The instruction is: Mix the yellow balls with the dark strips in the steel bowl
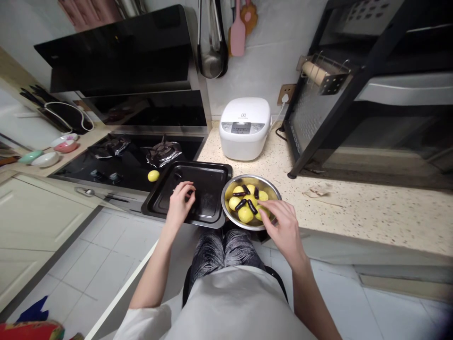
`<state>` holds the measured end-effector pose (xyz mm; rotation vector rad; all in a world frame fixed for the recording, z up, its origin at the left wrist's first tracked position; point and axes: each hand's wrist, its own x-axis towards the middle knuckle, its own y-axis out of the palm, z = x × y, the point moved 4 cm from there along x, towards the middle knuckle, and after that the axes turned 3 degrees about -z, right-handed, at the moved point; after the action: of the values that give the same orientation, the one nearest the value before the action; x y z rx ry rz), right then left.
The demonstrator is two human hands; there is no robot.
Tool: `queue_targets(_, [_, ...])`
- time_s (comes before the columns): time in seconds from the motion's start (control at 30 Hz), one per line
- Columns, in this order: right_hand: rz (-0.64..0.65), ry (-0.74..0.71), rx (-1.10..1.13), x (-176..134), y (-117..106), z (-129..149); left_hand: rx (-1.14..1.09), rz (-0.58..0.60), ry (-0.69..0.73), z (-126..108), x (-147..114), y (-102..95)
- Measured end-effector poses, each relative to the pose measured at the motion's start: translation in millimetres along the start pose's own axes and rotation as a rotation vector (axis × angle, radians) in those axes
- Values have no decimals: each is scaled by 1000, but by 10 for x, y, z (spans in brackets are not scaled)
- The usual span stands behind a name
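Note:
A steel bowl (274, 187) holds several round yellow fruits (245, 214), with several dark, glossy, elongated pieces (252, 206) lying on top of them. My right hand (281, 222) is over the bowl's right side, thumb and forefinger apart, fingertips close to a yellow fruit; nothing shows in its grip. My left hand (181, 202) is above a black baking tray (208, 198), fingers curled in a pinch. Something dark shows at those fingertips, too small to name against the black tray. Another dark elongated piece (178, 174) lies towards the tray's back left.
A single yellow fruit (153, 176) rests beside the tray on the gas stove (134, 167). Behind the bowl stands a white rice cooker (244, 128). A black metal rack (327, 118) rises at right, and small bowls (46, 159) sit at far left.

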<state>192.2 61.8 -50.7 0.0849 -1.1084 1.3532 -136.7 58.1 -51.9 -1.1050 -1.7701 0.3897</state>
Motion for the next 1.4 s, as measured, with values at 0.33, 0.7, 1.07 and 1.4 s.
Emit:
queue_targets(0.33, [23, 83, 236, 5, 155, 245, -162, -23, 648, -1079, -439, 247])
queue_targets(0.7, [178, 280, 581, -38, 216, 212, -259, -43, 715, -1302, -584, 435])
queue_targets(1.07, [9, 158, 78, 143, 40, -269, -265, -141, 579, -1188, -639, 369])
queue_targets(1.4, [166, 123, 67, 152, 170, -349, -277, -169, 588, -1202, -619, 312])
